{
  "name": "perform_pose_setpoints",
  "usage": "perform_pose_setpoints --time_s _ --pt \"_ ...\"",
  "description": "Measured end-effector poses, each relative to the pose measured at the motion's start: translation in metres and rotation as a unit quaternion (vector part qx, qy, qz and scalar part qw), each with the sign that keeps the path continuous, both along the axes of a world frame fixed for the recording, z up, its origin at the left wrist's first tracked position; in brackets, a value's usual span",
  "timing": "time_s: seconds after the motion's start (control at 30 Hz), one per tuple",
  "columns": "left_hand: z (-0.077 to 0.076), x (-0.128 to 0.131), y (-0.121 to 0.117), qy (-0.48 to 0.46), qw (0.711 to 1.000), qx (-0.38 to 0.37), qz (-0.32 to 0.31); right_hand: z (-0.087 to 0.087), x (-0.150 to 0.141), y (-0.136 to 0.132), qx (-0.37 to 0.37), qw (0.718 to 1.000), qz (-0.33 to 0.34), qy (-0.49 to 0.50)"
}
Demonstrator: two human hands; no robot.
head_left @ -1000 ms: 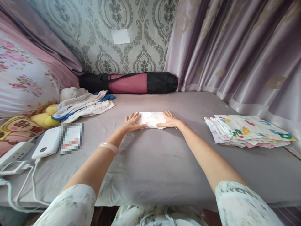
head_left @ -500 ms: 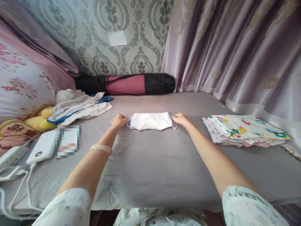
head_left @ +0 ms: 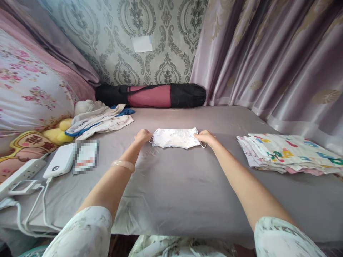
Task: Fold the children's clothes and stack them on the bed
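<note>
A pale, floral-patterned cloth face mask [head_left: 175, 138] with thin loops at its sides lies flat in the middle of the grey bed sheet. At its left end my left hand [head_left: 143, 136] is closed, its fingertips pinching the white loop there. My right hand [head_left: 207, 137] grips the mask's right edge, with the thumb on top of the cloth and the loop hanging below the fingers. A light bangle [head_left: 123, 165] circles my left wrist.
Folded printed cloths [head_left: 292, 151] are stacked at right. On the left are crumpled clothes [head_left: 100, 121], a white power bank [head_left: 59, 161], a power strip [head_left: 24, 175] with cables, and a blurred packet [head_left: 85, 157]. A black-and-pink rolled bag [head_left: 150, 96] lies along the wall.
My right hand has moved inward, from beside the mask onto its right edge. My left hand stays at the left loop. The whole view has shifted slightly.
</note>
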State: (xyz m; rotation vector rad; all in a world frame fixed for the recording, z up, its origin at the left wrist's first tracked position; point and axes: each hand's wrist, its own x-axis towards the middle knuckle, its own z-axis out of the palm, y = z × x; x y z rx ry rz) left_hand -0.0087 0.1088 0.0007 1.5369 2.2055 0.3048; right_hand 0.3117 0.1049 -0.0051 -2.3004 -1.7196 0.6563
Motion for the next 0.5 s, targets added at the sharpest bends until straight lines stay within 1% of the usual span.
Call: perform_pose_setpoints --time_s 0.1,0.17,0.2,0.3,0.37,0.5 --pt "0.000 0.000 0.000 0.033 0.999 0.028 0.033 0.001 -0.001 0.000 -0.002 1.000 -0.003 -0.001" --pt "0.001 0.002 -0.002 0.069 0.995 0.058 0.030 0.001 -0.002 0.001 0.004 1.000 -0.007 -0.005" --pt "0.002 0.003 -0.002 0.076 0.995 0.060 0.020 0.001 -0.003 0.001 0.006 1.000 -0.008 -0.006" --pt "0.005 0.008 -0.004 0.055 0.998 0.015 -0.011 0.001 -0.004 0.000 0.007 1.000 -0.010 0.000" --pt "0.006 0.010 -0.004 0.045 0.999 -0.009 -0.015 0.002 -0.005 -0.002 0.011 1.000 -0.009 0.005" --pt "0.004 0.009 0.000 0.019 1.000 -0.001 -0.003 0.005 -0.007 -0.009 0.030 1.000 -0.006 0.008"
